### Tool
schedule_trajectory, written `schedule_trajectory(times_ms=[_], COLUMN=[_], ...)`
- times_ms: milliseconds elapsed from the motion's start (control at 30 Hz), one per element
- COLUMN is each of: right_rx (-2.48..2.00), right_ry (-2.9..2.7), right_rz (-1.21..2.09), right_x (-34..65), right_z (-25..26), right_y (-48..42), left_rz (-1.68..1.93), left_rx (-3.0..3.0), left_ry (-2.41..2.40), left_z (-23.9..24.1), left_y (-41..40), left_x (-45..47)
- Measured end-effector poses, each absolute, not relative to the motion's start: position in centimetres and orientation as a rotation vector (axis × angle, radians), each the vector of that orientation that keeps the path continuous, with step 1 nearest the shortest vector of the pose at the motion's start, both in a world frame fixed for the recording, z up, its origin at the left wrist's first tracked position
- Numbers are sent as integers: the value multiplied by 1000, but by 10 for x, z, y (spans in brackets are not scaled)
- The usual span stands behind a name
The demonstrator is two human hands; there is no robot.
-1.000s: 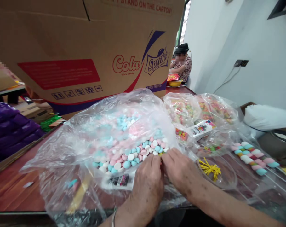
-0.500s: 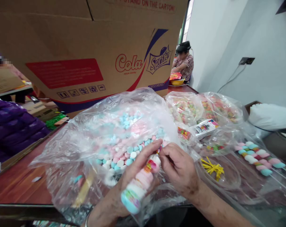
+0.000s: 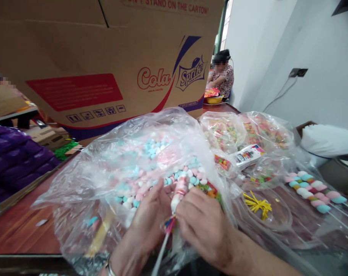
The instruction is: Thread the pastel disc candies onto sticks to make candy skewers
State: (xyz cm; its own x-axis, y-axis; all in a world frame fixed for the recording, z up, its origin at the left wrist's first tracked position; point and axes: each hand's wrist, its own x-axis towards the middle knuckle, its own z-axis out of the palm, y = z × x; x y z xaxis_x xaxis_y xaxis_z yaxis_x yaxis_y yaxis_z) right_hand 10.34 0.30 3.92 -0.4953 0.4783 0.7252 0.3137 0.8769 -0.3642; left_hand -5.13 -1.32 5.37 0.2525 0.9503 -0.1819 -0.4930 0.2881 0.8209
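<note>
A marshmallow skewer [image 3: 180, 188] points away from me above the open bag, pink and white, with a colourful tie [image 3: 170, 224] at its base and a white stick [image 3: 160, 255] running toward me. My right hand [image 3: 207, 226] has its fingers closed round the lower end by the tie. Beside it on the left, my left hand [image 3: 151, 211] lies palm up with fingers stretched; whether it touches the skewer is hard to see. Beneath both hands spreads a clear plastic bag [image 3: 84, 174] of pink, blue and white marshmallows [image 3: 155, 147].
A large cardboard carton [image 3: 90, 50] stands behind the bag. To the right are bags of colourful gummies [image 3: 222, 132], a white box [image 3: 248, 156], yellow twist ties [image 3: 257, 205] and finished marshmallow skewers [image 3: 312, 189]. Another person [image 3: 224, 76] sits far back.
The skewer has been turned end for end: its stick and tie now point toward me. My left hand has opened from round it, and my right hand has moved onto its lower end.
</note>
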Motion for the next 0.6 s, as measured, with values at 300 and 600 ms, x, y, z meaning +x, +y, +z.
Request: schedule_trajectory(times_ms=[300, 600], right_rx=[-686, -573], right_ry=[-1991, -2002], right_rz=[379, 505], right_x=[101, 63], right_z=[25, -7], right_y=[3, -39], left_rz=[1031, 1814], left_rx=[717, 694], left_ry=[847, 1209], left_z=[54, 54], left_y=[-25, -51], left_x=[-64, -43])
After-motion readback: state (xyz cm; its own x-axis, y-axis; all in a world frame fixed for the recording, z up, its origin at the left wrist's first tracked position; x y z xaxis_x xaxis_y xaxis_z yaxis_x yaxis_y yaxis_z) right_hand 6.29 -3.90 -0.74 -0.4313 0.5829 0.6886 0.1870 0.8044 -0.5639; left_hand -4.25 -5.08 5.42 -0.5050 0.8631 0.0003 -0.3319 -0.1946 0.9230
